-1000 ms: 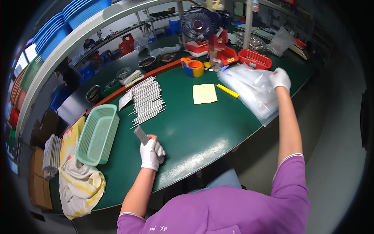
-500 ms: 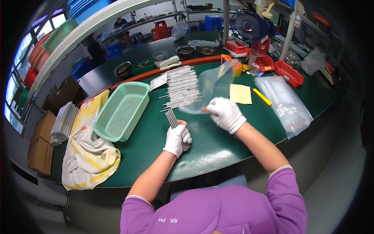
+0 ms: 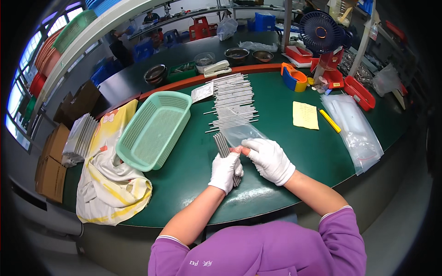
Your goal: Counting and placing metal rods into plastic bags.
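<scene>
My left hand (image 3: 225, 171), in a white glove with a bare thumb tip, is wrapped round a bundle of thin grey metal rods (image 3: 221, 145). The rods stick out above and below the fist. Close beside it on the right, my gloved right hand (image 3: 268, 160) pinches a clear plastic bag (image 3: 244, 132) near its edge. The two thumbs meet at the bag's edge. Just beyond the hands, many more metal rods (image 3: 234, 99) lie side by side in a row on the green table, and the bag partly covers the nearest ones.
To the left stand a mint-green basket (image 3: 156, 131) and a crumpled yellow-white cloth (image 3: 113, 184). A yellow note (image 3: 305, 115), a yellow cutter-like tool (image 3: 330, 121) and a stack of clear bags (image 3: 352, 131) lie to the right. A blue fan (image 3: 321, 32) stands at the back right.
My right hand has brought the plastic bag down and in, right up to my left hand. The left hand keeps hold of the rods. The whole view has shifted slightly.
</scene>
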Tool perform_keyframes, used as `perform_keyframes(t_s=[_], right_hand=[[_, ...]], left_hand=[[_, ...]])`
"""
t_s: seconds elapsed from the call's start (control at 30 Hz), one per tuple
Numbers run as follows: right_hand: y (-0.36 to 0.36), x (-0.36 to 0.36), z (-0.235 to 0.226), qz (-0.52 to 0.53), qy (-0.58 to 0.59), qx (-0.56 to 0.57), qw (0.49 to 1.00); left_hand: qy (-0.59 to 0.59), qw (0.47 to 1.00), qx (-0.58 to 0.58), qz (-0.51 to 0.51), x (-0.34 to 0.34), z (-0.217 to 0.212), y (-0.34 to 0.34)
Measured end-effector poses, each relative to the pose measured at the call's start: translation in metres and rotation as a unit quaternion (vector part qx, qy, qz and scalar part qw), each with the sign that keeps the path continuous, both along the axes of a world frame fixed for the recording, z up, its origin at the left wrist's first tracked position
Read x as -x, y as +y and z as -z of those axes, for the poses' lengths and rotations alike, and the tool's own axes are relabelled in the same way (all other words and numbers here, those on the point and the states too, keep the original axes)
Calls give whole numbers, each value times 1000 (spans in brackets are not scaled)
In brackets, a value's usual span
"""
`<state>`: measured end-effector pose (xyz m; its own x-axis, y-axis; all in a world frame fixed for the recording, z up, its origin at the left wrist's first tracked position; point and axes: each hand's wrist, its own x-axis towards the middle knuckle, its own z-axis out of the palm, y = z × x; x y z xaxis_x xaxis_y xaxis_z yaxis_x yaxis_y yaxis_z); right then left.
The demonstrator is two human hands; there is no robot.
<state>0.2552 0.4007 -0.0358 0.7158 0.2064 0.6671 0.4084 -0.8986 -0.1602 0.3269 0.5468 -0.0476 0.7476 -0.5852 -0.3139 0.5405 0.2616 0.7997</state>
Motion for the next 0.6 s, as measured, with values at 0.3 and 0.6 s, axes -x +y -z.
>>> perform_keyframes(t_s=[0.3,0.6], right_hand=[[0,8,-8,6,28,-19,999],[4,12,3,5,82,-151,985]], left_hand=[[29,999,17,-8,-3,5,6],[-76,996,-51,17,9,1,2]])
